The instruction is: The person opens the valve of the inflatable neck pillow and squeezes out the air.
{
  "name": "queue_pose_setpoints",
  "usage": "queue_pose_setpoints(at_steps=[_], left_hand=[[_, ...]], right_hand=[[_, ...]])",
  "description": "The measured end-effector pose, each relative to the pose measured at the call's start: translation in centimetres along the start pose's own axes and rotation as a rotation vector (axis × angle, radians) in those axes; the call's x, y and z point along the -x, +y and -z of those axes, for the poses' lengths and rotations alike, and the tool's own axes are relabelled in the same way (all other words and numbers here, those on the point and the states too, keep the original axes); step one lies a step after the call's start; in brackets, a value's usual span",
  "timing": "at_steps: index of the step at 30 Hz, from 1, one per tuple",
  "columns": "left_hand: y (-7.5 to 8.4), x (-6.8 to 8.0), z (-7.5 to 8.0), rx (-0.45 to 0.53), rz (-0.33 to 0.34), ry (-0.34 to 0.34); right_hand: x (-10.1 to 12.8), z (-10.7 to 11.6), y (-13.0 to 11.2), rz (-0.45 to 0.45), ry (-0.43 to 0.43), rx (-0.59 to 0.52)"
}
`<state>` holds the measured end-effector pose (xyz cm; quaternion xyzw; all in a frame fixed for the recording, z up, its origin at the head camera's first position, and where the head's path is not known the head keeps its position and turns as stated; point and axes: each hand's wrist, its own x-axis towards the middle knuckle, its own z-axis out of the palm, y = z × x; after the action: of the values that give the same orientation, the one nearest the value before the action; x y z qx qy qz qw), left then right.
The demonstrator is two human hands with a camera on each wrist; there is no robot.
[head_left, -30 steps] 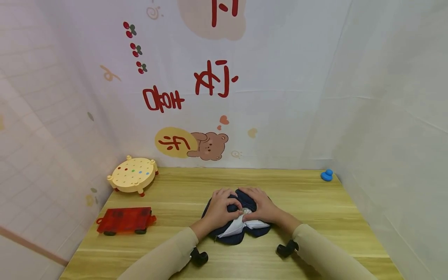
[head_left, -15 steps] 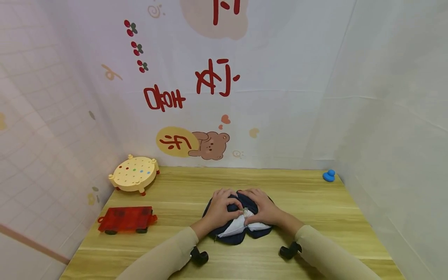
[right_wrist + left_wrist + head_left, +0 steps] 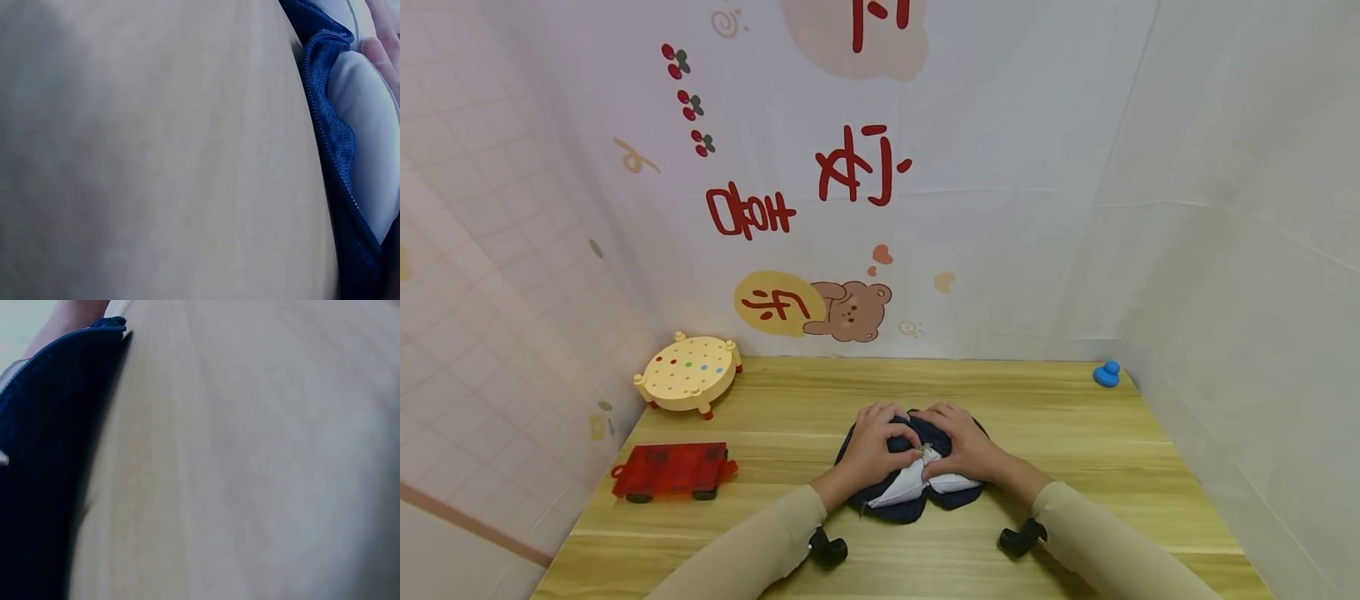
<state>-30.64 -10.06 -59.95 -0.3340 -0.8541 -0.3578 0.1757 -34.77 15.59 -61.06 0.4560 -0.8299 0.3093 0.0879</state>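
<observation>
Two hands worked one dark navy fabric pouch with a white lining (image 3: 910, 483), which lay on the light wooden bench (image 3: 1075, 450) near its front middle; the left hand (image 3: 874, 450) curled its fingers over the pouch's left half, gripping it; the right hand (image 3: 964, 448) curled over the right half, thumb pinching at the white lining near the zip; a red translucent toy car (image 3: 672, 472) and a round cream peg stool with coloured dots (image 3: 687, 372) sat well to the left; a small blue duck toy (image 3: 1106, 374) stood at the far right corner.
</observation>
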Motion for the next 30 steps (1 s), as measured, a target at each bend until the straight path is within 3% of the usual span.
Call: queue_pose_setpoints(at_steps=[10,17,30], left_hand=[[0.07,-0.10,0.05,0.009,0.030,-0.027],[-0.03,0.11,-0.17,0.008,0.011,-0.011],[0.44,-0.08,0.11,0.026,0.044,-0.038]], right_hand=[[-0.15,0.07,-0.46,-0.039,-0.020,-0.005],[-0.11,0.28,-0.84,-0.057,-0.024,-0.021],[0.03,0.01,-0.23,-0.052,-0.028,-0.004]])
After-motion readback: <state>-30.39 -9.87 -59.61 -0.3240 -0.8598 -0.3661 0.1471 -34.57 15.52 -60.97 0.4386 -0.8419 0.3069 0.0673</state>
